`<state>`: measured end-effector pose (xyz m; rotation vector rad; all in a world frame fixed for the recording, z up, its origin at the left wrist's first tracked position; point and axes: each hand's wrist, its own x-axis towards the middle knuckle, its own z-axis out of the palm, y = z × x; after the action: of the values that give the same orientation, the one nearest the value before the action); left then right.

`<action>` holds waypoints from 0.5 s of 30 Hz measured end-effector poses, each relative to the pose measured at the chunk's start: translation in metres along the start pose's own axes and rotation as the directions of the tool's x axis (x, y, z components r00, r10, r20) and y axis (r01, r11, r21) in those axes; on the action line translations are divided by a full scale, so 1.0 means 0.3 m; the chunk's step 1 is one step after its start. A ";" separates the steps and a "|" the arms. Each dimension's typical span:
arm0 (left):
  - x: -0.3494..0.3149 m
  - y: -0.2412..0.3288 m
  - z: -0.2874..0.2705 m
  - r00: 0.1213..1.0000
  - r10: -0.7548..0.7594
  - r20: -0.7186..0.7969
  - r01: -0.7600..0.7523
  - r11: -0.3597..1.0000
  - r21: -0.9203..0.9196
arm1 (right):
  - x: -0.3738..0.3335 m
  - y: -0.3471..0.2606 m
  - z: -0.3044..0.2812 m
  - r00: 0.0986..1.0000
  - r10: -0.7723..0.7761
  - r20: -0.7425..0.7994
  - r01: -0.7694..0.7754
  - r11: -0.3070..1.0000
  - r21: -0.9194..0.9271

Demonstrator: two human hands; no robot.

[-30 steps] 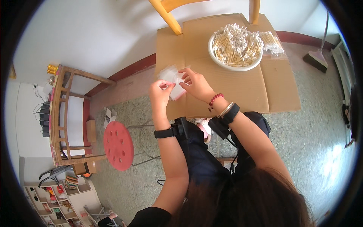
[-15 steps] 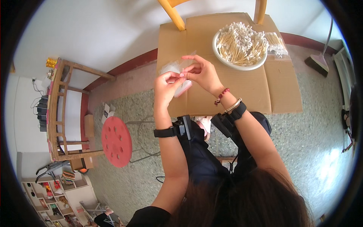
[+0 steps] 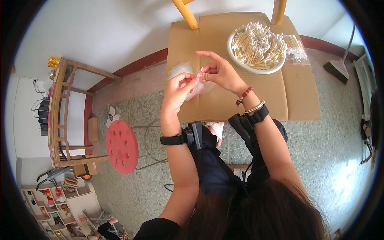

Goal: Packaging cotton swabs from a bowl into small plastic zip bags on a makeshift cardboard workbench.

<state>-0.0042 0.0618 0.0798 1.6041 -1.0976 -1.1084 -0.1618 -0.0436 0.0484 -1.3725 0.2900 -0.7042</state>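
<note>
Over the left part of the cardboard (image 3: pixel 244 96), both my hands pinch a thin clear plastic bag (image 3: pixel 205 87), their fingertips almost touching. My left hand (image 3: pixel 176 91) is closed on its left side, thumb against fingers. With thumb and bent fingers my right hand (image 3: pixel 224 75) grips the other side, its index finger stretched away. More clear plastic bags (image 3: pixel 181 69) lie just beyond my left hand, partly covered by it. Off to the right stands a white bowl (image 3: pixel 256 71) heaped with cotton swabs (image 3: pixel 258 46), which neither hand touches.
Beside the bowl lies a clear bag packed with cotton swabs (image 3: pixel 294 45). Yellow wooden chair legs (image 3: pixel 186 15) rise at the cardboard's far edge. A red round stool (image 3: pixel 121 147) is at left, a broom (image 3: pixel 337 71) at far right. Shelves (image 3: pixel 52 208) stand lower left.
My right hand has shifted slightly right, and its fingers have curled closer to my left fingertips. More of the clear plastic now shows spread beneath the hands.
</note>
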 end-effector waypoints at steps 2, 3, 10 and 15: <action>0.002 -0.011 0.003 0.999 0.040 -0.022 -0.041 0.997 -0.071 | 0.001 0.008 -0.004 0.998 -0.060 0.002 0.060 0.997 0.037; 0.003 -0.010 0.006 0.999 0.038 -0.021 -0.039 0.997 -0.070 | 0.001 0.008 -0.004 0.998 -0.059 0.001 0.059 0.998 0.038; 0.026 -0.024 0.035 0.964 0.183 -0.192 -0.179 0.983 0.041 | 0.001 -0.013 0.007 0.997 -0.060 -0.040 0.060 0.998 0.007; 0.018 0.032 0.130 0.907 0.267 -0.327 -0.168 0.939 0.301 | -0.002 -0.010 -0.007 0.997 -0.022 -0.079 0.017 0.998 -0.066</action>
<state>-0.0421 0.0477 0.0792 1.7542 -1.1737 -0.4992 -0.1644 -0.0452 0.0508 -1.4129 0.3659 -0.7728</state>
